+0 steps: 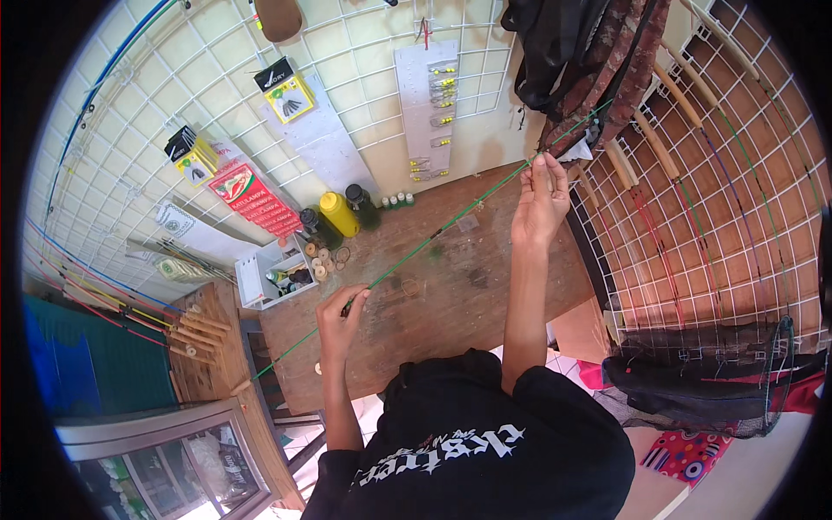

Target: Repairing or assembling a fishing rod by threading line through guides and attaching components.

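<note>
A thin green fishing rod runs slantwise over the brown wooden table, from the lower left up to the upper right. Its wooden handle end is at the lower left, and a dark band marks the shaft between my hands. My left hand is closed on the lower part, with something small and dark showing by the thumb. Farther up, my right hand pinches the rod between thumb and fingertips, its other fingers curled. The rod's thin end passes in front of dark bags, where it is hard to follow.
Bottles, one of them yellow, stand along the table's back edge. Wooden rings lie beside a white box. White wire grid carries hanging packets. More rods hang at the right; wooden handles cluster at the left. Dark bags hang at the upper right.
</note>
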The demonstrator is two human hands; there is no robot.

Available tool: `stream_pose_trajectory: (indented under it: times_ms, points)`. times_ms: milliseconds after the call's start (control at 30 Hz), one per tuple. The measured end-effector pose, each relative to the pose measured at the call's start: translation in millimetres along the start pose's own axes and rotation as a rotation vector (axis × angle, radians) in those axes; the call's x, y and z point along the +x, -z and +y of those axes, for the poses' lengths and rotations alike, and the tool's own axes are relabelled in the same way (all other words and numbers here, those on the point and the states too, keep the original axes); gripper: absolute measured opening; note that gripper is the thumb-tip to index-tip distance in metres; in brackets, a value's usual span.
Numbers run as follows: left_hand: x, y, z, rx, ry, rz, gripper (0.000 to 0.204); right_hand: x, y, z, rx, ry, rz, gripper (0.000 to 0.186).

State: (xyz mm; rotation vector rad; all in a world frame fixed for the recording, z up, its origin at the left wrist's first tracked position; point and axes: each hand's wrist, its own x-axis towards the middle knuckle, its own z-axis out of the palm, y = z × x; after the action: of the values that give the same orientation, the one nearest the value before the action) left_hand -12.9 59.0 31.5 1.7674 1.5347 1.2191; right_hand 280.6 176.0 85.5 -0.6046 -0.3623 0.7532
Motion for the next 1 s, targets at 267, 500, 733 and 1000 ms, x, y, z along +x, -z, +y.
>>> stream_pose_trajectory:
  times_ms: [267,500,733,1000]
  points:
    - [0,2,4,-0.003,-0.013,0.0,0.007,1,-5,3,0.007,0.031,0.05,0.025]
    - [0,2,6,0.003,0.004,-0.012,0.007,3,-7,5,0.029,0.059,0.08,0.024]
    - [2,2,4,-0.005,-0.003,0.0,0.007,1,-8,8,0.055,0.026,0.088,0.021]
    - [1,3,-1,0.013,-0.021,0.001,0.008,0,-9,11,0.099,0.006,0.113,0.017]
